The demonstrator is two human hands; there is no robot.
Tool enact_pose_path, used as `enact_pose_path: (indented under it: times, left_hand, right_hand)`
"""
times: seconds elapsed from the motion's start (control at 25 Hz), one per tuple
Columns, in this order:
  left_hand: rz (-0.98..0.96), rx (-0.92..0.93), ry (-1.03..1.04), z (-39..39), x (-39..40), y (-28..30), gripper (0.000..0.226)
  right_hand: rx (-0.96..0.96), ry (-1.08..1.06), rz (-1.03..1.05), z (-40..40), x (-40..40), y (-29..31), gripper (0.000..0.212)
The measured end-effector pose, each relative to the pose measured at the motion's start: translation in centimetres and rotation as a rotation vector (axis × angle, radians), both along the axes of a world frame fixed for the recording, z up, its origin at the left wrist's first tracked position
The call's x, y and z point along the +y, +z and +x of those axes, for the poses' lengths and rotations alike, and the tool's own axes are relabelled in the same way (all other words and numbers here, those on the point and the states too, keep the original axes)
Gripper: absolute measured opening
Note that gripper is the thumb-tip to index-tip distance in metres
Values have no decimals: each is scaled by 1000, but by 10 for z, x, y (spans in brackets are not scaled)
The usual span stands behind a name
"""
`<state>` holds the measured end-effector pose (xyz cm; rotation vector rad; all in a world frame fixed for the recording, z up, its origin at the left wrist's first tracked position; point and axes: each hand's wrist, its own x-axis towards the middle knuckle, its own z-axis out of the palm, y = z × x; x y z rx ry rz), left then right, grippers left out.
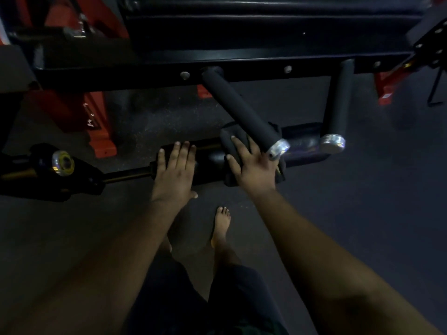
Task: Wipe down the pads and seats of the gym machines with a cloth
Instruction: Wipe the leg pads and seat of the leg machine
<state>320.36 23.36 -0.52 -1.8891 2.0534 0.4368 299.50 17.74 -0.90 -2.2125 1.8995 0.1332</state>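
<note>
The person stood barefoot over a low black roller pad (pixel 208 163) that lay crosswise near the floor, and both hands were down on it. The right hand (pixel 254 165) lay flat on a dark folded cloth (pixel 228 139), fingers spread and fairly straight, pressing the cloth onto the top of the pad instead of gripping it; the cloth draped over the pad's curve and hung a little on the near side. The left hand (pixel 174 170) rested just beside it on the bare pad, fingers straight and close together, holding nothing, apparently steadying the roller.

The cloth looked soft and light, the sort of thing that bunches or slides under a palm, so a flat, firm press through the middle of it seemed the sensible hold, with the fingers wide to keep the folds from creeping. The pad looked like vinyl over foam: yielding under pressure, smooth, probably a bit slick, and likely free to turn on its bar, which would explain the bracing hand.

Two foam-covered handles with shiny metal end caps, one angled (pixel 244 112) and one more upright (pixel 337 102), jutted from the black frame (pixel 145 66) above; the angled one's cap sat right over the right hand's knuckles, leaving little room there. The light was dim, and I could not tell whether the cloth was damp.
</note>
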Motion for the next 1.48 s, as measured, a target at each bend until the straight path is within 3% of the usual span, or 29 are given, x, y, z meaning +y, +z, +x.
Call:
enact_pose_path:
  times: [0.08, 0.24, 0.36, 0.56, 0.72, 0.76, 0.84, 0.96, 1.04, 1.2, 1.36, 1.4, 1.48]
  left_hand:
    - [-16, -32, -1, -4, 0, -3, 141]
    - [3, -77, 17, -8, -2, -5, 141]
    - [-7, -81, 14, -9, -4, -7, 138]
    - [11, -38, 25, -1, -20, -7, 137]
    - [126, 91, -17, 16, -48, -2, 142]
    - [167, 128, -21, 21, -55, -1, 144]
    - [172, 161, -19, 26, -53, 3, 144]
    - [-86, 178, -40, 27, -8, 3, 122]
    - [-179, 185, -43, 24, 32, 1, 115]
    - [-88, 71, 9, 18, 35, -11, 136]
    - [-66, 30, -8, 23, 5, -15, 134]
    - [-34, 26, -20, 27, -2, -13, 133]
    - [40, 92, -28, 39, -20, -11, 136]
  right_hand:
    - [22, 79, -20, -55, -17, -3, 60]
    - [-35, -334, 62, -148, -44, -7, 75]
    - [-108, -448, 25, -142, -48, -5, 79]
    - [-148, -233, -24, -16, 9, -7, 58]
    - [-66, 48, -47, -68, -22, -10, 56]
    - [-27, 13, -47, -95, -31, -10, 61]
    - [-35, -271, 21, -144, -43, -6, 72]
    - [-178, -606, -37, -148, -47, -7, 77]
    - [-159, -516, -111, -97, -33, -12, 70]
    - [-232, -217, -147, 10, 21, -12, 49]
    - [-77, 117, -141, -50, -12, -11, 54]
    - [-28, 74, -122, -79, -25, -12, 58]
    - [11, -212, -18, -137, -47, -16, 69]
